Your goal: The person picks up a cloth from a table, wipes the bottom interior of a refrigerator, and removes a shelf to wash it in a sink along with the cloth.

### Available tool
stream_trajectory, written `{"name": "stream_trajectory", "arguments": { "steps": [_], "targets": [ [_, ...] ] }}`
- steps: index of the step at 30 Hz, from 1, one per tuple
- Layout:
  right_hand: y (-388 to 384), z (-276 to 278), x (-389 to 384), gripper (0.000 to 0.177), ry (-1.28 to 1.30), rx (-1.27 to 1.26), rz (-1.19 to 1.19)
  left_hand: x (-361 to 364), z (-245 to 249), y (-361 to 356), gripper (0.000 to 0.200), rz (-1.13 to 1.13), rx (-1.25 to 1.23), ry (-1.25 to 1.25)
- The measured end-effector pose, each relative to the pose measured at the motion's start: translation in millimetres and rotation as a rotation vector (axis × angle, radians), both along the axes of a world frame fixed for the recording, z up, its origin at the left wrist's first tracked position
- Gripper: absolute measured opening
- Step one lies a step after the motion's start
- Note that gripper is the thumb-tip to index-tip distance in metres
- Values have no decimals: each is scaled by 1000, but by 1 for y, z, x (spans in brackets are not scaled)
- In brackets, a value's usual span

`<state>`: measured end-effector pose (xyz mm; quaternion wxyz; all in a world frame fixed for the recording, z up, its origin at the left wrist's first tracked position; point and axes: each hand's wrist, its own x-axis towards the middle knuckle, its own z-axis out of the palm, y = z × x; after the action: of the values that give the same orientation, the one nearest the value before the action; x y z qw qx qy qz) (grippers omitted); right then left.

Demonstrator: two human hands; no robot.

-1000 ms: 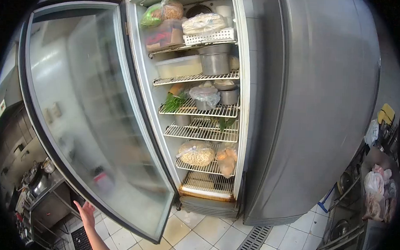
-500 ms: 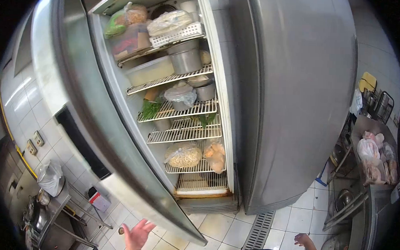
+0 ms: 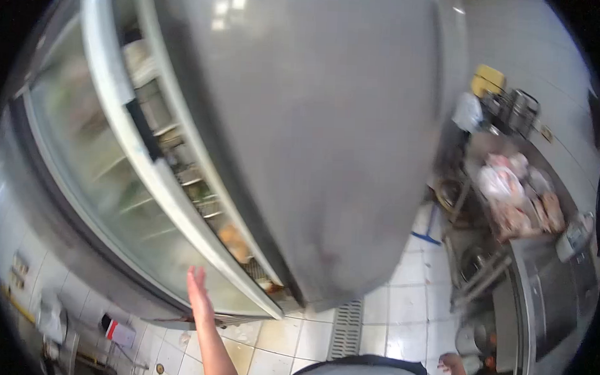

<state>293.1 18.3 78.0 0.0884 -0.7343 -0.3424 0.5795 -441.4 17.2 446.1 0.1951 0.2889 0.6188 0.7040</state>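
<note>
The glass fridge door (image 3: 77, 127) stands slightly ajar, its pale frame angled across the left of the view. My left hand (image 3: 201, 298) is raised at the lower part of this door, palm toward the glass, fingers stretched out and holding nothing. Through the narrow gap, wire shelves with metal pots and an orange-tinted bag (image 3: 234, 243) show in part; the other contents are blurred behind misted glass. Low at my right side, my right hand (image 3: 450, 362) hangs with loosely bent fingers, nothing in it.
A large grey metal cabinet side (image 3: 315, 142) fills the centre. At right, a metal basin (image 3: 480, 151) holds bagged raw meat (image 3: 511, 188) beside a steel counter (image 3: 561, 289). A blue squeegee (image 3: 427, 238) and a floor drain grate (image 3: 346, 329) lie below on white tiles.
The fridge door has swung from wide open to nearly closed, my left hand moving with it. The view has turned right, bringing the basin and counter nearer the middle.
</note>
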Motion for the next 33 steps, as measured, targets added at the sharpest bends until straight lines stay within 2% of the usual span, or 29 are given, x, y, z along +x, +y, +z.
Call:
{"name": "stream_trajectory", "arguments": {
  "steps": [1,2,3,4,5,6,7,8,9,11,14,15,16,17,19,21,22,23,24,25,26,27,29,30,31,32,33],
  "targets": [
    [-4,-16,24,15,-58,19,9,-9,-31,20,59,18,56,39],
    [-6,-6,33,15,-80,-51,-88,11,-40,36,57,22,2,72],
    [-10,-3,51,15,-62,-63,-73,33,-50,48,55,30,-50,105],
    [-13,-4,65,15,-67,-82,-39,34,-88,53,56,15,-218,203],
    [-10,19,65,17,-120,-106,-78,37,-136,54,58,2,-379,312],
    [-4,12,79,22,-106,-140,-67,52,-169,50,60,-26,-543,326],
    [6,30,80,24,-126,-111,-86,67,-202,45,63,-68,-708,348],
    [18,48,78,26,-145,-82,-98,56,-266,32,66,-52,-743,323],
    [33,36,89,28,-122,-8,-84,48,-323,21,69,-36,-778,297],
    [62,23,104,30,-58,124,-58,105,-271,19,73,172,-827,-405],
    [129,54,92,30,-48,266,4,25,-288,24,73,231,-311,-408],
    [149,64,86,29,-28,276,3,23,-257,39,71,196,-151,-244],
    [170,75,80,29,-9,288,5,-31,-267,42,68,35,-15,-220],
    [187,80,83,28,9,301,8,-26,-233,59,67,133,43,-536],
    [217,57,99,28,47,345,23,-20,-224,87,63,464,-151,-188],
    [229,43,118,27,65,357,-30,-34,-280,82,54,-165,-448,191],
    [229,40,129,26,62,346,-86,5,-296,90,53,-72,-891,234],
    [223,37,140,26,61,330,-143,51,-323,107,52,-184,-1262,289],
    [205,-1,175,25,-245,564,351,96,-348,129,51,-444,-1511,368],
    [198,-36,204,25,-557,777,853,142,-374,155,50,-783,-1656,491],
    [197,-19,204,25,-508,561,618,187,-400,187,49,-1167,-1687,657],
    [184,2,205,25,-449,340,386,235,-419,226,48,-1522,-1593,851],
    [187,51,198,24,-278,263,283,331,-443,317,46,-1994,-1172,1174],
    [203,75,189,24,-191,219,189,382,-441,369,45,-2062,-952,1255],
    [219,99,180,25,-111,176,92,433,-432,394,46,-1526,-860,923],
    [243,123,168,26,-29,121,-45,487,-391,443,47,-1563,-757,934],
    [264,133,161,28,52,65,-182,531,-367,485,47,-1614,-659,723]
  ]
}}
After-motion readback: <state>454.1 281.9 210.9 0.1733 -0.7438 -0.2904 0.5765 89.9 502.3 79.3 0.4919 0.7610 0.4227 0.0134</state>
